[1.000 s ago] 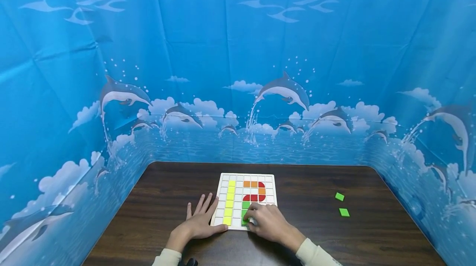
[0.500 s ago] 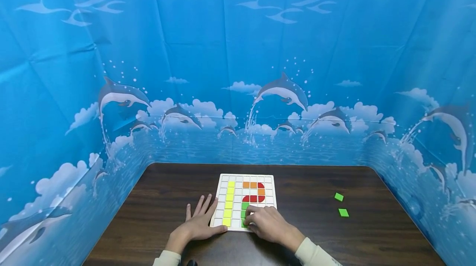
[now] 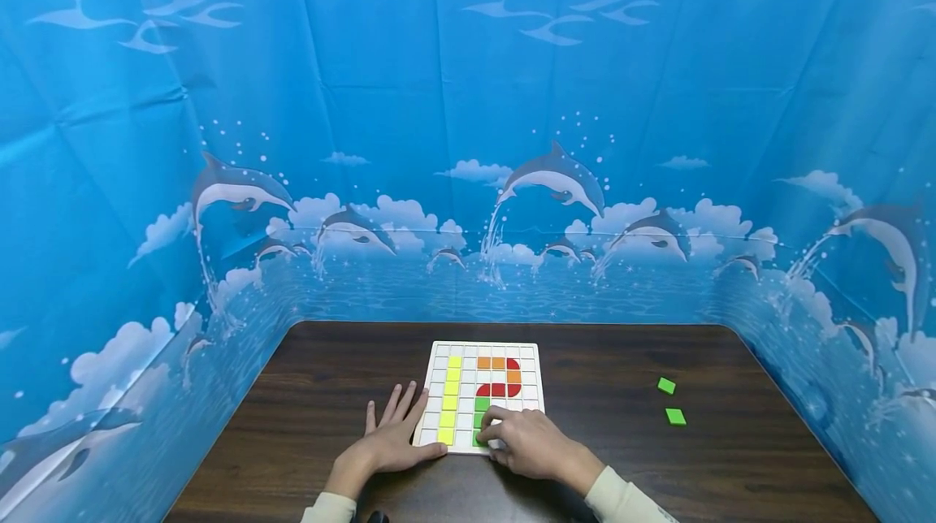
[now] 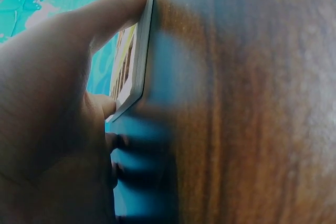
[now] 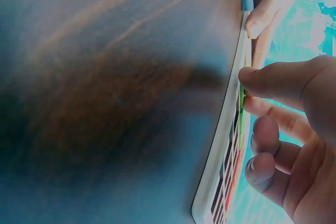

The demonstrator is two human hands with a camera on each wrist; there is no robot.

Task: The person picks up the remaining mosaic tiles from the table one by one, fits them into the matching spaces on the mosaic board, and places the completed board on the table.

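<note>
A white grid board (image 3: 526, 351) lies on the table, bearing a straight column of yellow tiles (image 3: 450, 401). To their right, orange tiles (image 3: 484, 363) and red rounded tiles (image 3: 500, 390) form a curve, with green tiles (image 3: 482, 404) running down below it. My left hand (image 3: 391, 438) lies flat with fingers spread beside the board, its thumb (image 4: 134, 6) on the near left edge. With thumb and index finger, my right hand (image 3: 534, 443) pinches the lowest green tile (image 3: 478, 438) at the board's near edge; its other fingers (image 5: 262, 169) are curled and partly hide the board's lower right.
Two loose green tiles, one farther back (image 3: 666, 386) and one nearer (image 3: 676, 417), lie on the dark wooden table (image 3: 607, 369) to the right. A blue dolphin-print curtain (image 3: 468, 141) surrounds the back and sides. A small black object (image 3: 377, 516) shows at the bottom edge.
My right fingers have shifted slightly at the lowest green tile, more of which shows at the column's foot. The left hand keeps its place.
</note>
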